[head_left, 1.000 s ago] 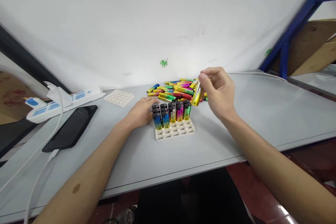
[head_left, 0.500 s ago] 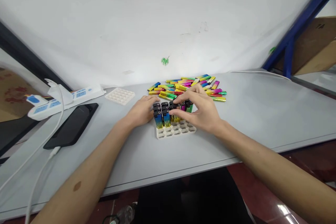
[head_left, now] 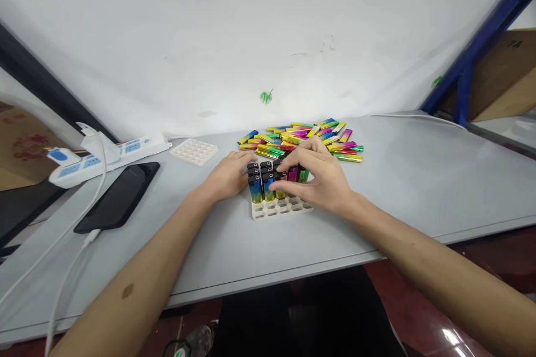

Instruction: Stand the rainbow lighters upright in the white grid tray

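Observation:
A white honeycomb tray [head_left: 283,208] sits on the grey table with several black-topped lighters [head_left: 255,189] upright in its back rows; cells along its front edge hold nothing. Over the tray, my right hand [head_left: 320,175] has its thumb and index finger closed around a yellow-bodied lighter [head_left: 280,185] in the third column. My left hand [head_left: 231,174] rests at the tray's left side, beside the lighters, its fingertips partly hidden behind them. Behind the tray lies a loose pile of shiny multicoloured lighters [head_left: 301,136].
Another white honeycomb tray [head_left: 194,152] lies at the back left. A black phone [head_left: 119,198] on a white cable and a white power strip [head_left: 113,159] are at the left. A white wall stands behind the table [head_left: 419,178].
The yellow-bodied lighter at my right fingertips now stands in line with the front lighters. My left hand stays at the tray's side. The view has shifted slightly.

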`<action>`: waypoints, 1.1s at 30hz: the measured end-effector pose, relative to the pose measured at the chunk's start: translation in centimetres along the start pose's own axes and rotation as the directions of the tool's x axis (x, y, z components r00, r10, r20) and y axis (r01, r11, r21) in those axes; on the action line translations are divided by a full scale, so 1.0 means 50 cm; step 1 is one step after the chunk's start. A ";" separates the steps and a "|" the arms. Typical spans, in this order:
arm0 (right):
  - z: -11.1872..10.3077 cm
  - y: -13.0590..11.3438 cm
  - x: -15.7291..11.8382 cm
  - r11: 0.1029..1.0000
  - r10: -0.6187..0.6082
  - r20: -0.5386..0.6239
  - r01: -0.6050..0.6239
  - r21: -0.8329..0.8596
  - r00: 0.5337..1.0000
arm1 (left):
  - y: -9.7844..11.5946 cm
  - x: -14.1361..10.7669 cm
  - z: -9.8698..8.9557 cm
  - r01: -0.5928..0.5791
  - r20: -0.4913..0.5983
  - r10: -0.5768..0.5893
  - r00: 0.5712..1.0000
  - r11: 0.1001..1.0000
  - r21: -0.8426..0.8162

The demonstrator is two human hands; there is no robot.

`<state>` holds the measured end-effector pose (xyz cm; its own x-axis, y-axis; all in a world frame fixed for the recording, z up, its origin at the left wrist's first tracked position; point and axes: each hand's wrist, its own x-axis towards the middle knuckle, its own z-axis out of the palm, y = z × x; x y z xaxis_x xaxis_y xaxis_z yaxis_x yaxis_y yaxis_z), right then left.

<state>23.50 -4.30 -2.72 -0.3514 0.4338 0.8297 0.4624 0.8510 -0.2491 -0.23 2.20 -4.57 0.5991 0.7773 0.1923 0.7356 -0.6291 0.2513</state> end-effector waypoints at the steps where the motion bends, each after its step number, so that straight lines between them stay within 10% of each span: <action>1: 0.000 0.000 0.000 1.000 -0.005 0.004 0.005 -0.005 1.000 | 0.000 0.000 0.000 0.000 0.002 0.000 1.000 1.000 0.000; 9: -0.012 0.000 0.009 0.991 -0.047 -0.102 0.034 -0.130 0.994 | 0.002 0.002 0.002 -0.010 -0.014 0.010 1.000 1.000 0.014; 14: -0.039 0.064 0.011 0.936 0.223 -0.234 -0.275 -0.219 0.946 | 0.000 0.004 0.003 -0.039 -0.014 0.039 0.999 0.999 0.002; 23: -0.051 0.128 -0.025 0.641 0.663 0.199 -0.409 -0.650 0.722 | 0.003 0.002 0.000 -0.044 -0.019 0.044 0.999 0.999 -0.012; 33: -0.060 0.131 -0.019 0.687 0.691 0.342 -0.430 -0.586 0.637 | -0.003 0.001 0.002 -0.056 -0.030 0.055 0.998 0.998 -0.034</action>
<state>29.28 -0.02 -3.66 -0.1828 0.9656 0.1851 0.9457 0.2241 -0.2353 -0.28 2.32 -4.71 0.6285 0.7416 0.2346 0.6898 -0.6708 0.2723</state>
